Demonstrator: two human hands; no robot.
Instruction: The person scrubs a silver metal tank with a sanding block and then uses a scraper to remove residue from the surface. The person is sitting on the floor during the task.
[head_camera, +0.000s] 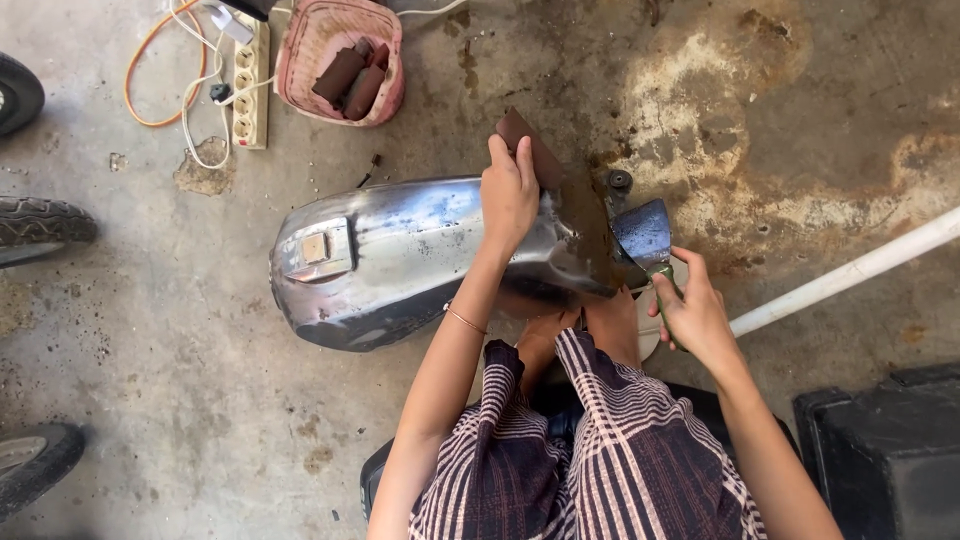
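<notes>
Checked trousers nearest; left hand presses sandpaper on tank.

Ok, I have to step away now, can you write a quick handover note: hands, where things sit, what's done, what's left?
Left hand: presses a brown sanding block onto the bare metal fuel tank lying on the concrete floor.
Right hand: grip closed on a green-handled scraper, blade at the tank's right end.
Spare brown blocks sit in the pink basket beyond the tank.
Done: most of the tank is stripped to metal.
Left: the dark, rusty patch by the block.
</notes>
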